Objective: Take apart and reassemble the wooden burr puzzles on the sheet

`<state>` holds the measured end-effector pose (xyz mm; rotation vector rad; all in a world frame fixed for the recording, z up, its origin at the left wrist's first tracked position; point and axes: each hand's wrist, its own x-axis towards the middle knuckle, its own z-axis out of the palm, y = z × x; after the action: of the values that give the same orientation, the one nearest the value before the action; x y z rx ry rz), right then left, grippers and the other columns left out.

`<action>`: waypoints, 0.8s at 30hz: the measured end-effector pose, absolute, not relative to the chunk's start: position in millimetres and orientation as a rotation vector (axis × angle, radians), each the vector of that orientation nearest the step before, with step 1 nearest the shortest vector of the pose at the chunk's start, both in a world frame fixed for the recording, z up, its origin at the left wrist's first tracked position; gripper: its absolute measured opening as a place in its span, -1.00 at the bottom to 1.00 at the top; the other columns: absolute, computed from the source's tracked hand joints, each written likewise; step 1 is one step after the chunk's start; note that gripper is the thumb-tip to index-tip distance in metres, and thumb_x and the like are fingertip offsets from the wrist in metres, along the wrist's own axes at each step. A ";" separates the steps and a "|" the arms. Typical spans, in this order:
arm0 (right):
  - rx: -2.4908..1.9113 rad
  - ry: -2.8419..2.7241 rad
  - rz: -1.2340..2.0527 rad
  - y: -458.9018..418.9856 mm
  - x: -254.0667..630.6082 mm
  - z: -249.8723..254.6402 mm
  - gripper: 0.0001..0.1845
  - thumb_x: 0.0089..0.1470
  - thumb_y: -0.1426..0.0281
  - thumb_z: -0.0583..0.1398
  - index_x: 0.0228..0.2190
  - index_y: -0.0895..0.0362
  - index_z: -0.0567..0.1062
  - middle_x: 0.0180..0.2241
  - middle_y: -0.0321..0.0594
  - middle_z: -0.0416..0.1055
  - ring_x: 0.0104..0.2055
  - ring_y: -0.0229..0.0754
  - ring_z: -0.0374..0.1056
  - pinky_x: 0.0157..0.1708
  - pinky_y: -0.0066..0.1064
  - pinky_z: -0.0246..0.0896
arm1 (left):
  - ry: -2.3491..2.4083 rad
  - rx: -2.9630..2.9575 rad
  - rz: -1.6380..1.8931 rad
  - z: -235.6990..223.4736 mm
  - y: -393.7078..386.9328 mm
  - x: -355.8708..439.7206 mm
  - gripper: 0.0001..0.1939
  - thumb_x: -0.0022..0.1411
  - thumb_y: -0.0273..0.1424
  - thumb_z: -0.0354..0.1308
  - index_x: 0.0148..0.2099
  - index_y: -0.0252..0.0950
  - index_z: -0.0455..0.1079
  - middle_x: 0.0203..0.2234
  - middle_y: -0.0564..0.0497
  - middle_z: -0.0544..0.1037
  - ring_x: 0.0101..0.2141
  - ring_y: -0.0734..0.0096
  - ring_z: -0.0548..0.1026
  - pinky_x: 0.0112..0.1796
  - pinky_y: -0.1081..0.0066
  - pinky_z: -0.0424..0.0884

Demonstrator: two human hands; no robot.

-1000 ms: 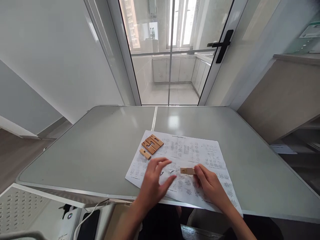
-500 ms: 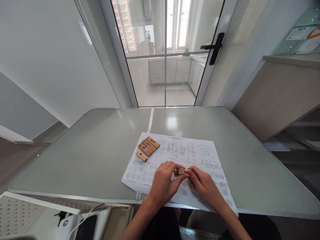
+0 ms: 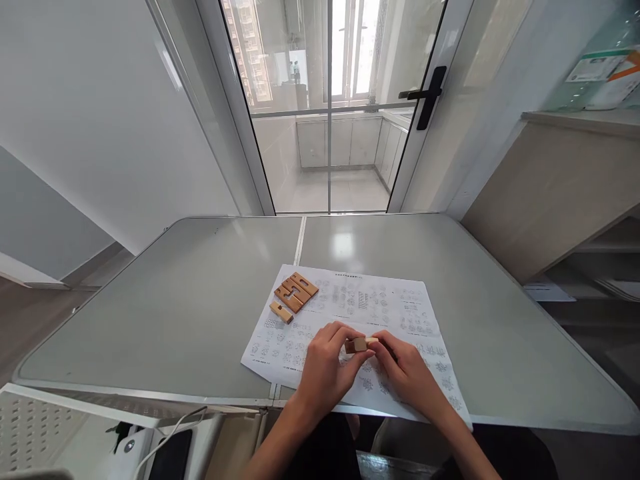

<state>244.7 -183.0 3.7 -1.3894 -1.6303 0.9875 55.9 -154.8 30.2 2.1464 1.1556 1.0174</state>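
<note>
My left hand and my right hand meet over a printed instruction sheet and pinch a small wooden block between their fingertips. The block is held just above the paper. Further back on the sheet's left corner lie several flat wooden puzzle pieces side by side. A single short wooden piece rests just in front of them.
The sheet lies on a grey folding table with a seam down its middle. A glass door stands behind the table. A wooden shelf unit is at the right. A white device with a cable sits below the table's near left edge.
My left hand has moved right and joined my right hand on the small block, which my right hand alone held a second ago. The view has shifted slightly.
</note>
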 end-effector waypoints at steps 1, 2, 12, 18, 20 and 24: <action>-1.393 -1.632 0.988 -182.9 245.1 4.0 -0.52 0.45 0.00 0.00 -0.25 0.06 0.51 -0.41 -0.25 0.51 -0.40 -0.12 0.37 -0.33 -0.35 0.24 | 1.157 2.148 1.002 30.0 -154.8 55.9 -0.86 0.33 -0.33 0.37 -0.14 -0.20 0.49 -0.29 0.02 0.58 -0.25 0.29 0.54 -0.21 0.31 0.48; -1.395 -1.633 0.985 -182.9 245.4 4.1 -0.52 0.45 0.01 0.00 -0.24 0.06 0.52 -0.40 -0.25 0.51 -0.39 -0.12 0.38 -0.32 -0.35 0.25 | 1.159 2.160 0.992 29.9 -154.6 55.8 -0.87 0.33 -0.32 0.37 -0.14 -0.20 0.49 -0.30 0.02 0.57 -0.26 0.29 0.53 -0.23 0.31 0.48; -1.357 -1.660 1.019 -183.3 246.1 0.2 -0.55 0.47 0.06 -0.02 -0.23 0.05 0.51 -0.31 -0.22 0.57 -0.30 -0.10 0.46 -0.25 -0.33 0.28 | 1.039 2.374 1.129 27.4 -159.3 51.3 -0.85 0.29 -0.39 0.38 -0.11 -0.16 0.51 -0.22 -0.03 0.59 -0.18 0.24 0.57 -0.17 0.26 0.54; -1.389 -1.655 0.997 -184.4 245.8 2.4 -0.55 0.46 0.05 0.00 -0.26 0.06 0.50 -0.37 -0.24 0.54 -0.34 -0.11 0.42 -0.29 -0.33 0.26 | 1.047 2.479 1.228 21.7 -171.8 51.7 -0.85 0.34 -0.51 0.30 -0.12 -0.17 0.45 -0.21 0.00 0.62 -0.15 0.27 0.58 -0.12 0.24 0.51; -1.397 -1.649 0.985 -184.5 246.4 2.9 -0.56 0.45 0.05 0.01 -0.26 0.06 0.50 -0.39 -0.25 0.52 -0.35 -0.11 0.41 -0.31 -0.34 0.26 | 1.060 2.487 1.227 19.9 -174.2 52.7 -0.85 0.35 -0.53 0.27 -0.13 -0.17 0.44 -0.19 -0.01 0.61 -0.12 0.26 0.57 -0.10 0.23 0.51; -1.396 -1.649 0.979 -184.4 247.0 3.3 -0.56 0.45 0.05 0.00 -0.25 0.06 0.50 -0.39 -0.24 0.53 -0.37 -0.11 0.40 -0.32 -0.33 0.25 | 1.121 2.461 1.228 17.2 -176.0 53.7 -0.85 0.35 -0.53 0.26 -0.14 -0.16 0.43 -0.16 -0.03 0.60 -0.11 0.23 0.57 -0.10 0.21 0.52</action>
<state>247.0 -184.4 3.3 -1.3964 -1.6490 0.9792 53.7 -176.0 17.2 2.4611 1.1207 1.2276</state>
